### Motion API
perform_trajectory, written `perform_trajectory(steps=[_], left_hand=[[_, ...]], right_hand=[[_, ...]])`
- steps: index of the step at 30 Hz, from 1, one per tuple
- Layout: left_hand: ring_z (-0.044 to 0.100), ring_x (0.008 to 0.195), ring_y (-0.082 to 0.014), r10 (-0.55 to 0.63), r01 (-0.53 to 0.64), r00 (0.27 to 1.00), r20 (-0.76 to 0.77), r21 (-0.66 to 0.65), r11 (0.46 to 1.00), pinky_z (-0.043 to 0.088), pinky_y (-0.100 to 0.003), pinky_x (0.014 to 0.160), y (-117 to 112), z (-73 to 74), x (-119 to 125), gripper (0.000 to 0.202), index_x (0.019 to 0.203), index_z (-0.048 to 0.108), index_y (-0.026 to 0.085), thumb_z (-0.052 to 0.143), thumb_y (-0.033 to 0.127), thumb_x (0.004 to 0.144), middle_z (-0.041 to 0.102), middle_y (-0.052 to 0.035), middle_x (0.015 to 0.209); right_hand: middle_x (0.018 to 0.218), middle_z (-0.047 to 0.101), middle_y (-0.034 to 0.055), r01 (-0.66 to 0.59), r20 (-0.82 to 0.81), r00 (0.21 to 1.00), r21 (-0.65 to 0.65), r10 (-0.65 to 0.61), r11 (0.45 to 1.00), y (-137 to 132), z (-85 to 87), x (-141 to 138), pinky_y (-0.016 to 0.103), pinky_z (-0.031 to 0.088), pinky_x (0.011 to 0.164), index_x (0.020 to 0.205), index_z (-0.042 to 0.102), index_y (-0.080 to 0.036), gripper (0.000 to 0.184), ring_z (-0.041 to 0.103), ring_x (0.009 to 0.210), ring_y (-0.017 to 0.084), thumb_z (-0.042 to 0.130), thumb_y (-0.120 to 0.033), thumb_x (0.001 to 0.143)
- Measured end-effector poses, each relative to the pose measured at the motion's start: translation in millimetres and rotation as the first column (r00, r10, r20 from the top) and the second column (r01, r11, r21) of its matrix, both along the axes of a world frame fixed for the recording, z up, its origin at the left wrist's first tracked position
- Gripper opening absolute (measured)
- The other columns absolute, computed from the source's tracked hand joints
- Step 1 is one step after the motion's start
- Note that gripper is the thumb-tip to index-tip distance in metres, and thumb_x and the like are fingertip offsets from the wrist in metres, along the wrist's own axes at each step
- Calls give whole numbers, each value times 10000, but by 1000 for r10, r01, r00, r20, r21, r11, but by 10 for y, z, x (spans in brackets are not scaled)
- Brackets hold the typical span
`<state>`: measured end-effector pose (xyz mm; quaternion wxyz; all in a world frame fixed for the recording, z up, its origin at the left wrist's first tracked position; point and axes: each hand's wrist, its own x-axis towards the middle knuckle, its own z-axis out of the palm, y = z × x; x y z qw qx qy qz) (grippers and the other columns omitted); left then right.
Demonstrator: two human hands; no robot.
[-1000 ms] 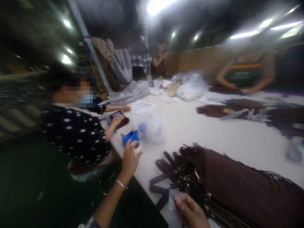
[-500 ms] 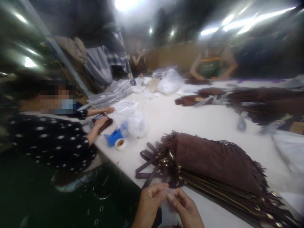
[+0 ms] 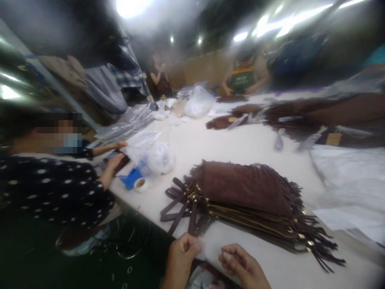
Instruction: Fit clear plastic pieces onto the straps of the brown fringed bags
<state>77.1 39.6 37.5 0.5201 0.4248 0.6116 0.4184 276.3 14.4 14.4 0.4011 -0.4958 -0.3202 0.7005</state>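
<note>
At the bottom of the head view my left hand (image 3: 180, 255) pinches a thin, translucent plastic piece (image 3: 202, 251), mostly blurred against the white table. My right hand (image 3: 243, 265) is a short way to its right, fingers loosely bent and apart, with nothing visible in them. Just beyond both hands lies a stack of dark brown fringed bags (image 3: 246, 188), flat on the table, with gold zippers and metal fittings. Their brown straps (image 3: 177, 204) spread out to the left, close to my left hand.
A co-worker in a dotted top (image 3: 57, 188) handles a brown item at the left table edge. Nearby are a tape roll (image 3: 140, 185), a blue object (image 3: 130, 178) and clear plastic (image 3: 162, 156). More brown fringed goods (image 3: 315, 116) lie at right, above white sheets (image 3: 349, 172).
My hands have drawn apart; the right has come off the plastic piece and moved right, while the left keeps it. The view has turned right, so everything sits further left.
</note>
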Motion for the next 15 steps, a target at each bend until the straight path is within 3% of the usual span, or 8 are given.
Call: perform_trajectory(steps=[4,9,15], left_hand=[[446,524,-110,8,-7,1000,17,-47,999,329,-215,507,-38,-31,-3,290,620,573,139,750,362,678,530,27,544],[481,557,-123,27,-22,998,63,-69,997,362,-222,533,-43,167,119,251,678,605,129,699,356,731,572,6,594],[494,568,-136,64,-60,996,59,-70,996,361,-222,534,-16,204,127,303,699,643,125,626,413,792,598,-3,601]], right_hand=[[796,675,40,-47,89,995,106,38,993,56,75,-28,285,492,680,882,646,-193,374,605,738,181,640,-552,776],[801,649,20,-114,35,993,144,110,983,68,193,-316,272,485,624,982,619,-209,376,600,706,176,617,-535,795],[676,582,-23,-88,85,993,93,80,992,65,73,-458,220,403,471,1016,604,-219,436,527,553,136,636,-560,746]])
